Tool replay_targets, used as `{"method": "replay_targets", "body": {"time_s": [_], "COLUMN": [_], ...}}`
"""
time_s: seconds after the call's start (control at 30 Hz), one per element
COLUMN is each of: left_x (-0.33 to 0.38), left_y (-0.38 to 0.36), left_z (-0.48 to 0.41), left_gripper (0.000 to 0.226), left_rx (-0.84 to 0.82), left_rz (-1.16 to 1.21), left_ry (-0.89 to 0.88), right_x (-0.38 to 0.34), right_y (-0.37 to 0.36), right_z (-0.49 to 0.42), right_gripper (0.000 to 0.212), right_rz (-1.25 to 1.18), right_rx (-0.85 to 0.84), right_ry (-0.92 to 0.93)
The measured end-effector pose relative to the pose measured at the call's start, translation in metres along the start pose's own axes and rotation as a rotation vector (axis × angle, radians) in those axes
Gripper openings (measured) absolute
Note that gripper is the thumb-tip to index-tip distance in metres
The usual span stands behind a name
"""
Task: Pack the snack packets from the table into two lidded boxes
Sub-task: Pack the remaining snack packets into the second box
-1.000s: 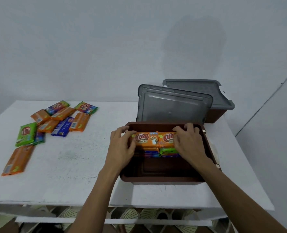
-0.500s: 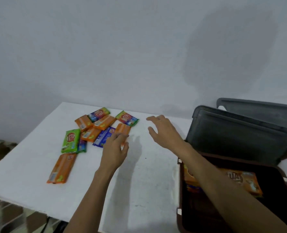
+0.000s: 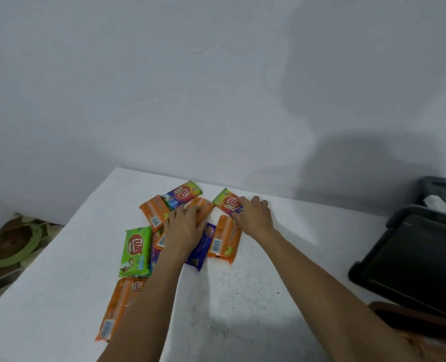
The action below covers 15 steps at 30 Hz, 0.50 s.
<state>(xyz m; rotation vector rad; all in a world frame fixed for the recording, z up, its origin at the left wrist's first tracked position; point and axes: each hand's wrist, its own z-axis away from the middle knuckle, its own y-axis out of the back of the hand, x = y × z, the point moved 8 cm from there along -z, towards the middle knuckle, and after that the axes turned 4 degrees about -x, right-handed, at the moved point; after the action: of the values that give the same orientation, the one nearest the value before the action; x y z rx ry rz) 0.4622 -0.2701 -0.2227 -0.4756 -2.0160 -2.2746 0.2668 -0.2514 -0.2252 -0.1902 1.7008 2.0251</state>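
Several snack packets lie in a cluster on the white table (image 3: 242, 296). My left hand (image 3: 184, 224) lies over the middle of the cluster, fingers curled on an orange packet (image 3: 203, 205). My right hand (image 3: 254, 215) pinches the right end of a multicoloured packet (image 3: 226, 201). Around them are a green packet (image 3: 135, 250), a blue packet (image 3: 203, 245), an orange packet (image 3: 226, 240) and a long orange packet (image 3: 120, 307) near my left forearm. At the right edge stands the brown box (image 3: 399, 313) with its dark lid (image 3: 412, 257) raised.
A second box with a grey lid (image 3: 443, 186) stands behind the first at the far right. Another multicoloured packet (image 3: 182, 193) and an orange one (image 3: 154, 210) lie at the cluster's far side. The table's left edge drops to a patterned floor (image 3: 13, 244).
Both hands left the brown box and moved left to the packet cluster. They have come down onto packets. My view has swung left, so the box now sits at the right edge.
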Motion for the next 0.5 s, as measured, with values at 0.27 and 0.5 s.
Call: {"method": "replay_targets", "body": {"time_s": [0.27, 0.5], "left_x": [0.002, 0.037], "left_y": [0.006, 0.04], "left_z": [-0.006, 0.05], "left_gripper": [0.055, 0.081], "left_rx": [0.074, 0.202], "left_rz": [0.079, 0.488], "left_ry": [-0.053, -0.156], "right_x": [0.004, 0.029], "right_y": [0.004, 0.068], "right_z": [-0.009, 0.038], "right_gripper": [0.052, 0.03], "right_rz": [-0.537, -0.621], "right_rx": [-0.007, 0.135], "right_ry": [-0.022, 0.025]}}
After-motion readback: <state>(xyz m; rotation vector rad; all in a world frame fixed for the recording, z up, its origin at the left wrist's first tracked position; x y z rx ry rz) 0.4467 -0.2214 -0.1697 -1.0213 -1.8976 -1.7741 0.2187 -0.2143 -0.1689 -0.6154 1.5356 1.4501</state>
